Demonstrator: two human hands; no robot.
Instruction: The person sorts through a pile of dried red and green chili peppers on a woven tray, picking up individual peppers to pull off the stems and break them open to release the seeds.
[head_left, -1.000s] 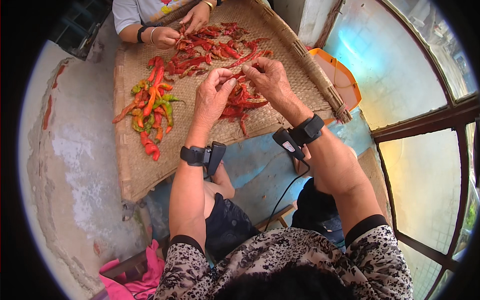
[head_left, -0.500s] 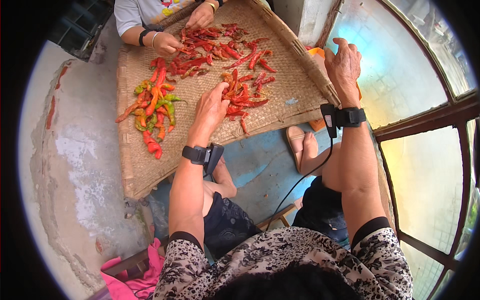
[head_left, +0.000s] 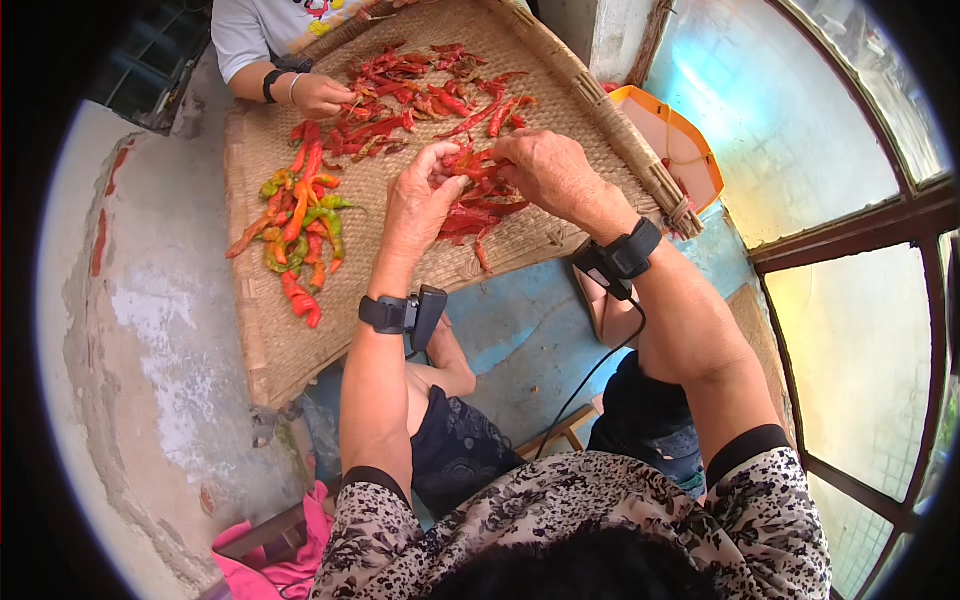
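Note:
A shallow woven bamboo tray (head_left: 390,240) carries several dried red chili peppers (head_left: 470,222) near its front edge. Over this small pile my left hand (head_left: 422,200) pinches a red chili pepper (head_left: 470,163) between thumb and fingers. My right hand (head_left: 560,178) meets it from the right, its thumb and fingertips closed at the same pepper; the fingers partly hide their grip. Both wrists wear black straps with small devices. Farther back on the tray lies a wider spread of dried red peppers (head_left: 400,88).
Fresher red, orange and green peppers (head_left: 300,215) form a heap at the tray's left. A co-worker's hand (head_left: 322,95) touches peppers at the far side. An orange-rimmed container (head_left: 690,125) stands beyond the tray's right edge, beside the window (head_left: 790,120). A wall (head_left: 170,320) rises at left.
My right hand has come from above the orange-rimmed container, leftward over the tray, to my left hand. My left hand has lifted slightly with a pepper. One co-worker's hand has moved mostly out of view.

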